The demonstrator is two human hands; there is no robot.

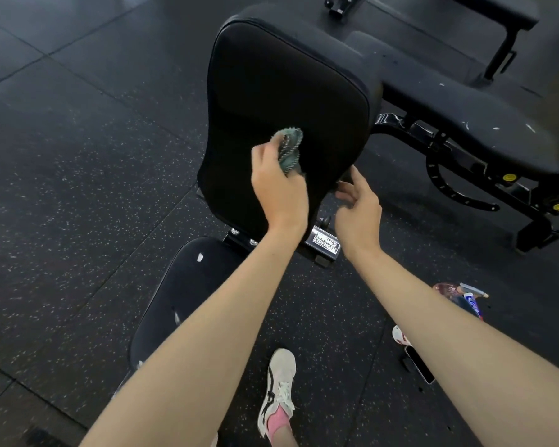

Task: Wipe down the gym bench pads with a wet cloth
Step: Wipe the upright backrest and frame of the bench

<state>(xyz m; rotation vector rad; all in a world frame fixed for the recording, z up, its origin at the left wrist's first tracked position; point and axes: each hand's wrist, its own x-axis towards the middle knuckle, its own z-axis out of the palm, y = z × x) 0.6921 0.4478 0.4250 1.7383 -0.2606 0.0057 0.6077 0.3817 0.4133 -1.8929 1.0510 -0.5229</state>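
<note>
Now the left hand presses a crumpled teal terry cloth, fingers clamped on it, against the near part of the raised black padded bench backrest. The right hand reaches the backrest's near right edge, fingers loosely curled; whether they grip it is unclear.

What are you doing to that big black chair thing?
A person is wiping it clean. The left hand grips a green cloth and presses it on the upright back pad. The right hand is at that pad's lower right edge. The seat pad below isn't being touched.
</note>
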